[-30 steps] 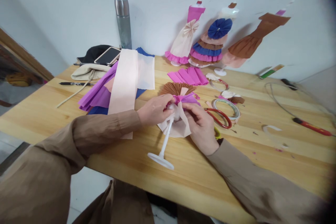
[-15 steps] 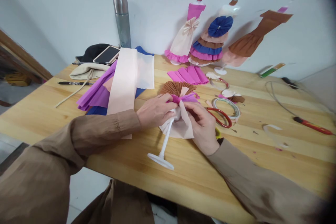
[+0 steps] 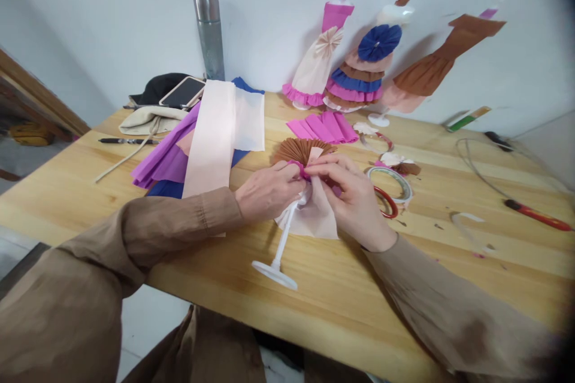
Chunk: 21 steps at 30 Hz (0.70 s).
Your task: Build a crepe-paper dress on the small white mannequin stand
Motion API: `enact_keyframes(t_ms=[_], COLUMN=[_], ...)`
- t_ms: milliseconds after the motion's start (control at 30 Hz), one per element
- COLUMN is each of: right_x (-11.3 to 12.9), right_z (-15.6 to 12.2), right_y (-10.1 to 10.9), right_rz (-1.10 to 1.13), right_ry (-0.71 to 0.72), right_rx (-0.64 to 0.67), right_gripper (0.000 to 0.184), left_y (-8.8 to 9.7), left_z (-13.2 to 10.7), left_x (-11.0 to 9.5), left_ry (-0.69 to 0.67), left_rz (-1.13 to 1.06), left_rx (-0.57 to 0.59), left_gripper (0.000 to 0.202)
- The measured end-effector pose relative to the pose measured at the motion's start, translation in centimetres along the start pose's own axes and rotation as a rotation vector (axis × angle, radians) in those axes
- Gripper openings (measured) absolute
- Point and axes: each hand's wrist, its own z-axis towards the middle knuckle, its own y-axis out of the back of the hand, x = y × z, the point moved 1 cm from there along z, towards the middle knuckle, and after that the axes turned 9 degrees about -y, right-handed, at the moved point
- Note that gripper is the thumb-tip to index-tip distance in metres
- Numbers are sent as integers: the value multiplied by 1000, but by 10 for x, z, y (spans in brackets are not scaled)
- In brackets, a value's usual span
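Dressing of a miniature white stand (image 3: 281, 245), intermediate stage. You hold the stand tilted low over the table (image 3: 215, 287), its disc base toward you and its upper end between your two hands. Already in place, as far as can be judged: a brown pleated fan (image 3: 293, 148) and a magenta band (image 3: 295, 166), gathered just beyond your fingertips. Apparently left: the pale pink crepe paper (image 3: 318, 215), which hangs loose below the band and looks unfastened.

Your left hand (image 3: 270, 191) pinches the magenta band from the left side. Your right hand (image 3: 354, 194), opposite, has its fingertips brought together on the upper edge of the pale pink crepe paper, just beside the left fingertips; its exact thumb contact is hidden. The fan lies beyond both hands, the bare stem nearer you. Compare the three dressed stands at the wall: pink-and-cream (image 3: 309, 72), tiered (image 3: 353, 84) and brown (image 3: 426, 75), which appear complete.
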Motion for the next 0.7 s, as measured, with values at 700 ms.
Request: enact_keyframes(t_ms=[700], right_x=[0], right_z=[-4], right_y=[4], right_rz=[26], right_ry=[-124], right_rx=[-119], right_gripper=[10], left_y=[-14], left_z=[1], left_x=[4], left_ry=[-197], left_rz=[109], left_rx=[-101], left_gripper=[31])
